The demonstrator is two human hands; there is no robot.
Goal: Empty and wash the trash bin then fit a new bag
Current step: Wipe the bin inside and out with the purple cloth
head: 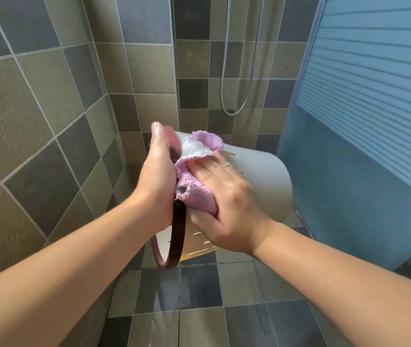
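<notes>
Two bare hands work mid-air over tiled floor (237, 284): left hand (158, 176) grips one dark red rim ring (178, 234) of one white plastic trash bin (262, 176) held sideways; right hand (227, 206) presses one pink terry cloth (194, 181) against bin's side. One shower hose (239, 71) behind.

One pale grey plastic trash bin (262, 181) with dark red rim ring showing at centre. One pink terry cloth (194, 186). Two bare hands: left hand (158, 176), right hand (227, 204). One metal shower hose (234, 96) hanging at 12 o'clock. One frosted blue glass door (365, 121) standing at 3 o'clock.
</notes>
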